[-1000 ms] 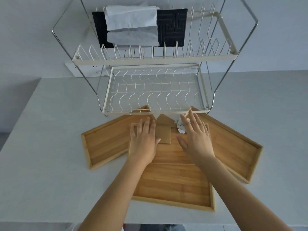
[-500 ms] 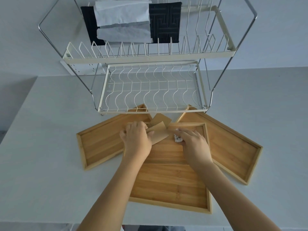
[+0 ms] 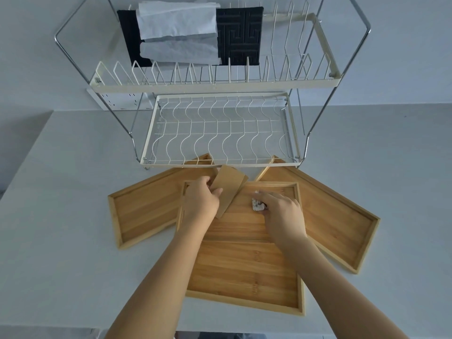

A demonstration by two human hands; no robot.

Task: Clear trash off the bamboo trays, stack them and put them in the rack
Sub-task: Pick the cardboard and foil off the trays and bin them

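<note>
Three bamboo trays lie fanned out on the white table: a middle tray [image 3: 244, 270] on top, a left tray [image 3: 144, 214] and a right tray [image 3: 342, 226] partly under it. My left hand [image 3: 200, 201] grips a flat brown cardboard piece [image 3: 226, 189], lifted at a tilt over the middle tray's far end. My right hand [image 3: 281, 214] is closed over a small crumpled white paper ball [image 3: 256, 204] on the middle tray. The two-tier wire rack [image 3: 220, 133] stands just behind the trays.
The rack's lower shelf holds nothing; its front edge [image 3: 220, 165] overhangs the far corners of the side trays. On the upper shelf lean a black quilted mat [image 3: 239, 33] and white paper towels [image 3: 178, 33]. The table's near edge [image 3: 49, 325] runs below the trays.
My left hand closed on the cardboard piece and raised it to a tilt. My right hand closed onto the paper ball and drew it back onto the middle tray.
</note>
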